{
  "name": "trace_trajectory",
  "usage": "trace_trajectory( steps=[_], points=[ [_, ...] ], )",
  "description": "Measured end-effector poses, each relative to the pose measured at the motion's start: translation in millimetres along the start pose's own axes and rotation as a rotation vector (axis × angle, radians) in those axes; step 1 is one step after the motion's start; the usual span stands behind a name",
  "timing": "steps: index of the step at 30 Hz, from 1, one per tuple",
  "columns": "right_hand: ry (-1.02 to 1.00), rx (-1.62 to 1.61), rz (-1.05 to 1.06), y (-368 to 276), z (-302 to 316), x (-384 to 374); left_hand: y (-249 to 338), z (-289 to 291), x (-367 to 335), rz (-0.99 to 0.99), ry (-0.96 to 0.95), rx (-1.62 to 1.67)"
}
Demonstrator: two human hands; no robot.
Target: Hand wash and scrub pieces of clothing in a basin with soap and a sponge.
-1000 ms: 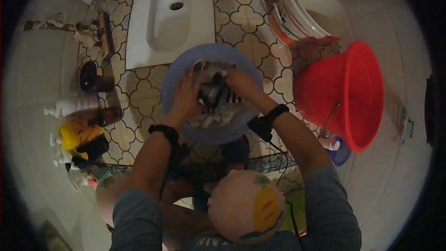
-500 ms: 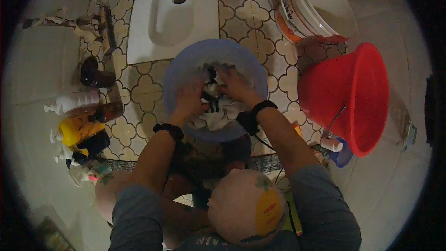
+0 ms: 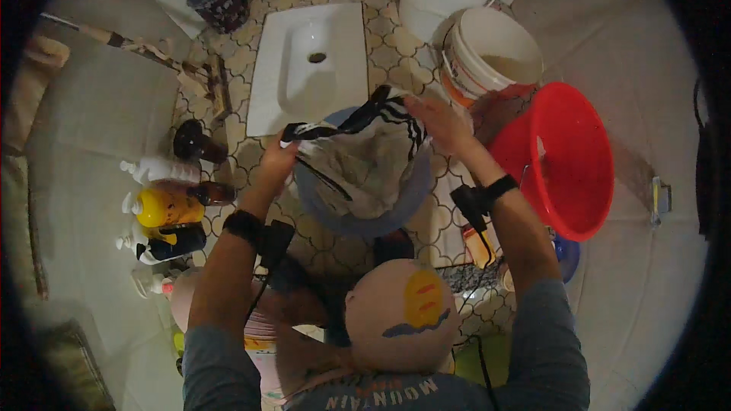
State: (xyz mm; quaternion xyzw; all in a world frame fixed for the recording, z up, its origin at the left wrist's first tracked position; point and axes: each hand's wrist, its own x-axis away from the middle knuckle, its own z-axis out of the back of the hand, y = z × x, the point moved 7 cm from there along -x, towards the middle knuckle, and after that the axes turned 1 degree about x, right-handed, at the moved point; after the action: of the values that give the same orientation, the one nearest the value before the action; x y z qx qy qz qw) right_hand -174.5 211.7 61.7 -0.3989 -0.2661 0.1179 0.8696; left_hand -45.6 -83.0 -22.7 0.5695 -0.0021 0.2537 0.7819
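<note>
A wet-looking white garment (image 3: 358, 160) with black edging and black stripes is stretched between my hands over a blue-grey basin (image 3: 346, 224). My left hand (image 3: 277, 161) grips one end of its black edge. Closed on the striped far-right edge is my right hand (image 3: 444, 122). The garment sags in the middle, hiding most of the basin's inside. Whether its lower part touches the basin or water, I cannot tell. A dark strap device circles each wrist.
Beyond the basin lies a white squat toilet (image 3: 304, 53). A tilted red bucket (image 3: 579, 167) and white buckets (image 3: 495, 49) stand at the right. Several bottles, including a yellow one (image 3: 169, 207), line the left. A dark bin (image 3: 219, 1) stands far left.
Both hands have risen from inside the basin and spread apart. The bunched garment is now lifted and stretched open between them. The view has shifted, showing more of the far floor.
</note>
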Motion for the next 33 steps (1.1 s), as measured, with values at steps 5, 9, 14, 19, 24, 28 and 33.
trace_trajectory(
  steps=[5, 9, 14, 19, 24, 28, 33],
  points=[
    [0.004, -0.687, 0.409, -47, 54, 30, 120, 4, 54, 0.0, -0.066, 0.543],
    [-0.091, -0.855, 0.287, -85, 64, 57, 141, 9, 74, -0.035, -0.155, 0.741],
    [-0.068, -0.357, 0.428, -30, 6, 8, 51, -9, 50, 0.097, 0.015, 0.41],
    [-0.273, -0.076, -0.008, 73, -102, -4, 8, -51, 55, 0.118, -0.226, 0.129],
    [-0.192, 0.04, -0.195, -2, -78, 33, 33, -8, 61, 0.167, 0.017, -0.064],
    [-0.012, -0.359, 0.152, -42, 0, 45, 113, 0, 65, -0.316, 0.096, 0.145],
    [0.086, -0.678, 0.178, -129, 51, 91, 189, 35, 99, -0.401, 0.14, 0.296]
  ],
)
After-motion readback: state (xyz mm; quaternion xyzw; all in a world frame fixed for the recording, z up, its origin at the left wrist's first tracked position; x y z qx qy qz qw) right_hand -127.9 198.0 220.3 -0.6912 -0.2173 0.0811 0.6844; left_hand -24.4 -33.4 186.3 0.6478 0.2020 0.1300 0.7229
